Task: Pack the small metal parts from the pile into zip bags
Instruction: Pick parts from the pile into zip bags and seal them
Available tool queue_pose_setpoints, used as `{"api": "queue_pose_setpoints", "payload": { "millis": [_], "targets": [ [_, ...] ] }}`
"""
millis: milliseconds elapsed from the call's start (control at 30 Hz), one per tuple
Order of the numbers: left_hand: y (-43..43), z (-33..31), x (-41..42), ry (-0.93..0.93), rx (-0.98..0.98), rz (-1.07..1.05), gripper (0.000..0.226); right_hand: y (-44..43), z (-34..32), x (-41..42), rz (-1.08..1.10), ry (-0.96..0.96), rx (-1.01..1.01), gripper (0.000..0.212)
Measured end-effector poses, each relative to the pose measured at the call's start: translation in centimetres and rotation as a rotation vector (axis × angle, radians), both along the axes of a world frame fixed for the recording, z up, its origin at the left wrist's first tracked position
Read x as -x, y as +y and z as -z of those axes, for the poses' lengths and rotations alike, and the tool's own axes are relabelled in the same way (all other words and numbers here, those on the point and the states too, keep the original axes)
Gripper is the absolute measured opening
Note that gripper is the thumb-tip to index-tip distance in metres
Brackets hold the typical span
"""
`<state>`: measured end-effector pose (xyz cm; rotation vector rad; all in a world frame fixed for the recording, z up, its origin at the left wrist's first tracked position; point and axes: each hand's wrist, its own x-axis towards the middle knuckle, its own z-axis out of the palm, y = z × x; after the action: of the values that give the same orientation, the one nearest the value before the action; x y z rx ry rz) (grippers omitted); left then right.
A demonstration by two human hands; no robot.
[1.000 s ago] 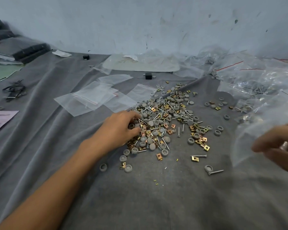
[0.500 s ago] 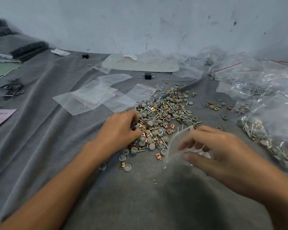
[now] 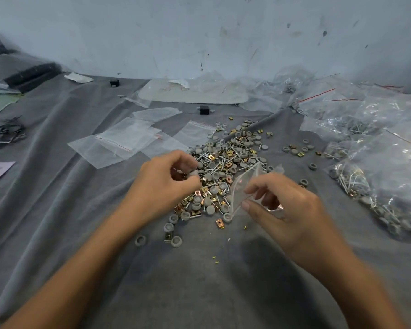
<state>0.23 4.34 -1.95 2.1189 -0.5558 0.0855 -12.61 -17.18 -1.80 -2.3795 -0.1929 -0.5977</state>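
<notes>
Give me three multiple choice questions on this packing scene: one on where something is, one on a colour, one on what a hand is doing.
1. Where do the empty zip bags lie from the pile?
A) left of it B) on top of it C) nearest the camera
2. What colour is the cloth?
A) green B) grey C) red
3. What is the right hand doing?
A) lying flat B) gripping a screw C) pinching a clear bag

1 A: they lie flat to the left of the parts.
2 B: grey fabric lies under everything.
3 C: thumb and fingers pinch it, while the left hand grips a grey cap.
</notes>
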Motion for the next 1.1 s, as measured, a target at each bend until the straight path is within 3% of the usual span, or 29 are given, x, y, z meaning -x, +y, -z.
{"api": "queue_pose_setpoints", "payload": {
  "millis": [67,167,300,400,600,733,900,1100],
  "targets": [
    [-0.8,-1.0,2.0,0.114,0.215,0.129,0.018,0.1,-0.1,0.0,-0.01,-0.001,-0.059,0.021],
    [-2.2,-1.7,4.7,0.129,0.343,0.219,0.02,0.4,-0.3,0.0,-0.046,0.008,-0.167,0.031],
    [-2.5,-1.7,6.5,-0.138,0.182,0.176,0.024,0.9,-0.4,-0.1,-0.067,0.04,-0.299,0.043],
    [-2.6,-1.8,6.8,-0.347,0.051,0.141,0.024,1.3,-0.5,0.0,-0.095,0.064,-0.376,0.036],
    [-2.7,-1.4,6.4,-0.36,0.058,0.127,0.02,1.7,-0.3,-0.2,-0.098,0.114,-0.406,0.031],
    [-2.9,-1.3,6.1,-0.218,0.186,0.16,0.014,1.8,-0.4,-0.1,-0.106,0.131,-0.416,0.031],
    [-2.6,-1.8,5.8,0.15,0.4,0.189,0.016,1.5,-0.4,-0.1,-0.096,0.143,-0.418,0.033],
    [-2.1,-2.6,5.8,0.221,0.435,0.214,0.024,1.6,-0.3,-0.2,-0.089,0.148,-0.395,0.033]
  ]
}}
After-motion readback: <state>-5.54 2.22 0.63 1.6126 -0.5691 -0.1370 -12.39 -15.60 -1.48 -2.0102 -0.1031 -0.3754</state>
